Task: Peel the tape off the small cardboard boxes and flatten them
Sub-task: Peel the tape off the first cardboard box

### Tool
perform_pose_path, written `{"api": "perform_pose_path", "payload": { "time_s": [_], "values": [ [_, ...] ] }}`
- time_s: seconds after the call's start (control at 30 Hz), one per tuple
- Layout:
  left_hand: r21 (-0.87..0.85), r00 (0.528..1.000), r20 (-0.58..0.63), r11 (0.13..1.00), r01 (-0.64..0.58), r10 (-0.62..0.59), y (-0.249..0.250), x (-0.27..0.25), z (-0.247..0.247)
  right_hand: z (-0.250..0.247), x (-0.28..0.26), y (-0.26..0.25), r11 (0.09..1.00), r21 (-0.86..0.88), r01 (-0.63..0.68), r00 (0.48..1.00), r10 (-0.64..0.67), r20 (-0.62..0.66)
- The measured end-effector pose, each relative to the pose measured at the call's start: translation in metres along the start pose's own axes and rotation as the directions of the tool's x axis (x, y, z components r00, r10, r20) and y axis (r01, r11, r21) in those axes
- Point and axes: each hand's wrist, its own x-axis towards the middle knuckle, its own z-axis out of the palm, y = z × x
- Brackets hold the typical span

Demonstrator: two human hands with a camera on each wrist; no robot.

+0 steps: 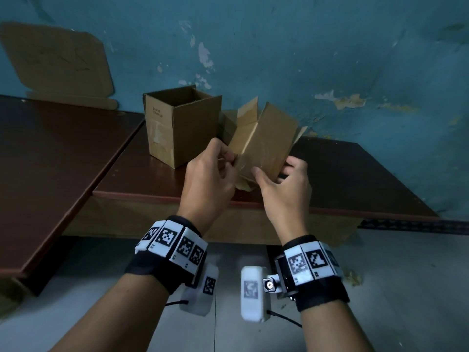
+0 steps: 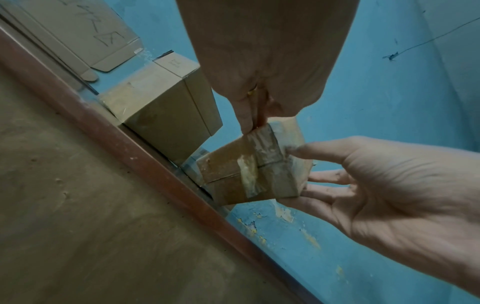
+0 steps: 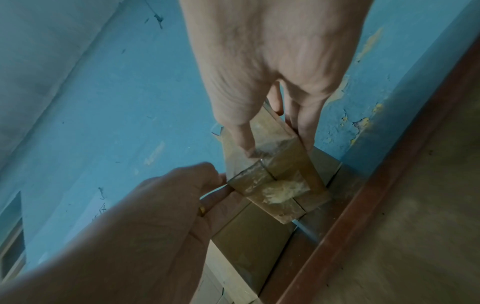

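Observation:
A small cardboard box (image 1: 264, 141) is held tilted in the air above the dark table (image 1: 355, 174), its far flaps standing open. Clear tape (image 2: 249, 176) with a whitish, torn patch runs across its closed end. My left hand (image 1: 232, 158) pinches the tape where it wraps over the box's corner. My right hand (image 3: 276, 148) grips the box, with the thumb on one side and the fingers on the other. A taller open box (image 1: 180, 125) stands upright on the table behind my left hand.
Another small box (image 1: 227, 128) sits partly hidden behind the held one. Flat cardboard (image 1: 58, 64) leans on the blue wall at the back left. A second brown tabletop (image 1: 50, 148) adjoins on the left. The table's front edge lies just under my hands.

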Motion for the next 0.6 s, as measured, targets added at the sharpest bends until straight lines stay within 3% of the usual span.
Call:
{"api": "perform_pose_path", "payload": {
  "time_s": [0.2,0.6],
  "values": [
    [-0.009,0.999,0.047,1.000,0.002,-0.002,-0.0030,-0.0013,0.0015,0.0019,0.0004,0.0022,0.999,-0.031,-0.014,1.000,0.013,-0.014],
    [0.052,0.996,0.016,0.995,-0.091,0.090,-0.0050,-0.0007,0.0016,0.0054,-0.0009,0.0022,0.998,-0.062,-0.015,0.999,0.013,-0.032]
  ]
}}
